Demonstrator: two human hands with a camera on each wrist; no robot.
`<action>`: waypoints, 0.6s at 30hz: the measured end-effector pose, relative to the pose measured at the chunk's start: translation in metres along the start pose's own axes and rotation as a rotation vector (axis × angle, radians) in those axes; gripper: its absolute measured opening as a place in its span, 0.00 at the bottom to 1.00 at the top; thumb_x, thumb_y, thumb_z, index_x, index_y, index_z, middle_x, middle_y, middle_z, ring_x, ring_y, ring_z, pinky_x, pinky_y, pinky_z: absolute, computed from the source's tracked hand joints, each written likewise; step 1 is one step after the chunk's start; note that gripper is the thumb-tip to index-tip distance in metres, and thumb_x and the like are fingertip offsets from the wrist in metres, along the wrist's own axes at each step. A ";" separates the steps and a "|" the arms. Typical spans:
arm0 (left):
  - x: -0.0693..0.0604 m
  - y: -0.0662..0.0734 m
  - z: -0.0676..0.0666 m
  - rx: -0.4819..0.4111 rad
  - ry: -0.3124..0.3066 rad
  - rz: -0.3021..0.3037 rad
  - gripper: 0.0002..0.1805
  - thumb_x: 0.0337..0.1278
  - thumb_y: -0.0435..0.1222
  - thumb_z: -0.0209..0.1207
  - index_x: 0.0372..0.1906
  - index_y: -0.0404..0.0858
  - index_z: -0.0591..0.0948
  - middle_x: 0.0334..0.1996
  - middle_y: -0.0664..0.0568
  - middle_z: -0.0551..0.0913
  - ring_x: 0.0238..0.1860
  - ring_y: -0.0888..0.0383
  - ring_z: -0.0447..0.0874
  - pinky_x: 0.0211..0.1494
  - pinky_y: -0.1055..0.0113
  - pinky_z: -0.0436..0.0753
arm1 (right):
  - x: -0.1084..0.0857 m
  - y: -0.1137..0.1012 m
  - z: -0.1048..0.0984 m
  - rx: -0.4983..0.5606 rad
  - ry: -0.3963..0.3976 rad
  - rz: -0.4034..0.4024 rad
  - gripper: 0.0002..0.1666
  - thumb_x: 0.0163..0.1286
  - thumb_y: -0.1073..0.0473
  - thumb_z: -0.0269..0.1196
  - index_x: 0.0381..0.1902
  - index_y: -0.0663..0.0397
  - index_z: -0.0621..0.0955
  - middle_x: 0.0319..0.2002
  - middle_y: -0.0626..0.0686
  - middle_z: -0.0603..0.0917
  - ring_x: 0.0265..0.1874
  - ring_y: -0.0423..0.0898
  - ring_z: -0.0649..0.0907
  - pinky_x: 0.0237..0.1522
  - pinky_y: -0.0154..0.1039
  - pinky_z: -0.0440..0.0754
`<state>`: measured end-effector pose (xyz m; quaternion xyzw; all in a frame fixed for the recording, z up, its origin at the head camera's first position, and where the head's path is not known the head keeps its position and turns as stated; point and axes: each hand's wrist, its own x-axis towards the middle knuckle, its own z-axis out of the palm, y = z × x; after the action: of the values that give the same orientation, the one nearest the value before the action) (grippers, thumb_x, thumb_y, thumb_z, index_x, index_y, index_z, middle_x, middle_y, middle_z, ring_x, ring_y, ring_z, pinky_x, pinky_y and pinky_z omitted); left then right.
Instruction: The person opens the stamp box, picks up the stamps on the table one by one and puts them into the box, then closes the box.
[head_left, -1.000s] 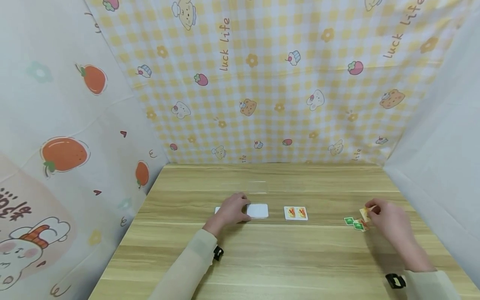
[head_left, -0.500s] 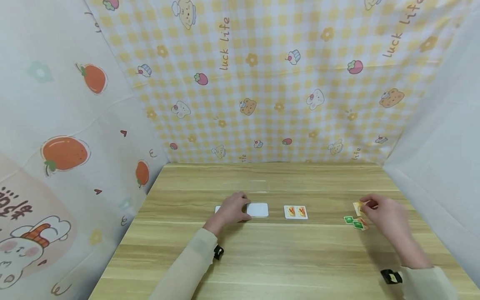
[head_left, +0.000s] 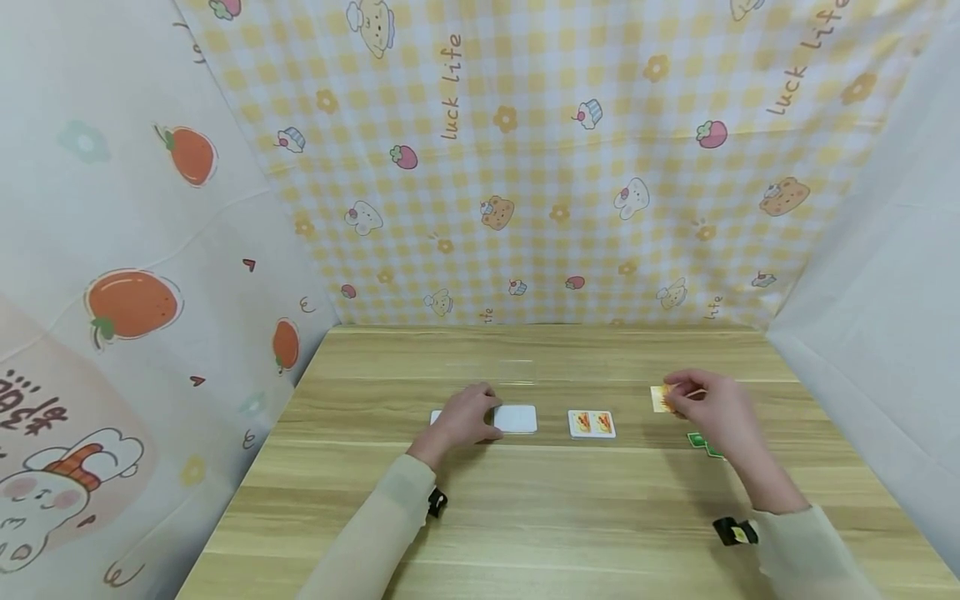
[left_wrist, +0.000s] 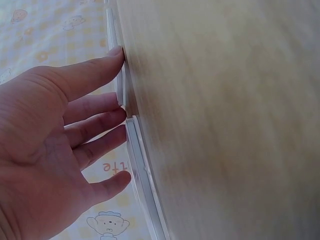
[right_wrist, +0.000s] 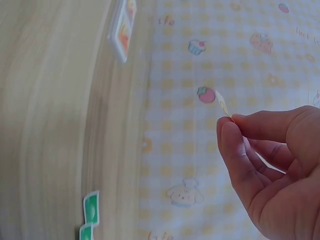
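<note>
My left hand point(head_left: 463, 418) touches the left end of a white rectangular tile point(head_left: 515, 419), its thumb at the near corner and a finger at the far one. In the left wrist view its thumb point(left_wrist: 95, 75) meets the tile's edge and the other fingers are spread. Another white tile point(head_left: 435, 417) lies mostly hidden behind that hand. Above the table, my right hand point(head_left: 712, 408) pinches a small, thin, yellow-orange sticker point(head_left: 659, 398) between thumb and fingertips. In the right wrist view the sticker point(right_wrist: 221, 102) appears nearly edge-on and slightly bent.
A white tile point(head_left: 591, 424) bearing two orange pictures lies right of the middle. Green picture stickers point(head_left: 697, 440) lie under the right forearm's side, partly hidden. Faint clear rectangles point(head_left: 516, 372) show behind the white tile. A checked curtain point(head_left: 558, 150) stands at the table's back.
My right hand has lifted the yellow-orange sticker from beside the green ones and carried it leftward and farther back. The left hand stays in place.
</note>
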<state>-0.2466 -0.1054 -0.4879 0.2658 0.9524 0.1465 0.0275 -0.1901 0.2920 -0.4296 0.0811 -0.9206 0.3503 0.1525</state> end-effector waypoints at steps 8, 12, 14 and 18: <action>0.000 0.000 0.000 0.012 -0.006 -0.002 0.31 0.55 0.49 0.72 0.60 0.38 0.83 0.55 0.50 0.78 0.54 0.52 0.75 0.55 0.56 0.77 | 0.010 -0.024 0.021 0.105 -0.058 0.020 0.12 0.64 0.66 0.70 0.46 0.60 0.87 0.30 0.52 0.86 0.26 0.44 0.87 0.27 0.35 0.82; 0.000 -0.001 0.001 0.006 -0.011 -0.002 0.30 0.55 0.49 0.72 0.60 0.38 0.83 0.56 0.50 0.77 0.55 0.52 0.75 0.55 0.56 0.77 | 0.014 -0.031 0.032 0.147 -0.076 0.039 0.12 0.64 0.66 0.71 0.46 0.58 0.87 0.31 0.52 0.87 0.26 0.45 0.87 0.28 0.36 0.84; 0.000 -0.001 0.001 0.008 -0.006 0.004 0.30 0.55 0.48 0.73 0.60 0.38 0.83 0.55 0.50 0.78 0.54 0.52 0.75 0.54 0.56 0.77 | 0.016 -0.035 0.038 0.172 -0.086 0.048 0.11 0.64 0.65 0.71 0.45 0.57 0.87 0.31 0.52 0.87 0.27 0.45 0.87 0.28 0.36 0.84; 0.001 -0.001 0.002 0.017 -0.008 0.008 0.30 0.55 0.48 0.73 0.60 0.38 0.83 0.55 0.51 0.78 0.53 0.53 0.75 0.54 0.58 0.77 | 0.018 -0.042 0.049 0.234 -0.115 0.059 0.11 0.64 0.64 0.71 0.45 0.56 0.87 0.32 0.52 0.87 0.28 0.46 0.87 0.30 0.39 0.85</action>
<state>-0.2476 -0.1054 -0.4899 0.2703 0.9524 0.1377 0.0283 -0.2078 0.2275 -0.4322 0.0913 -0.8826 0.4545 0.0784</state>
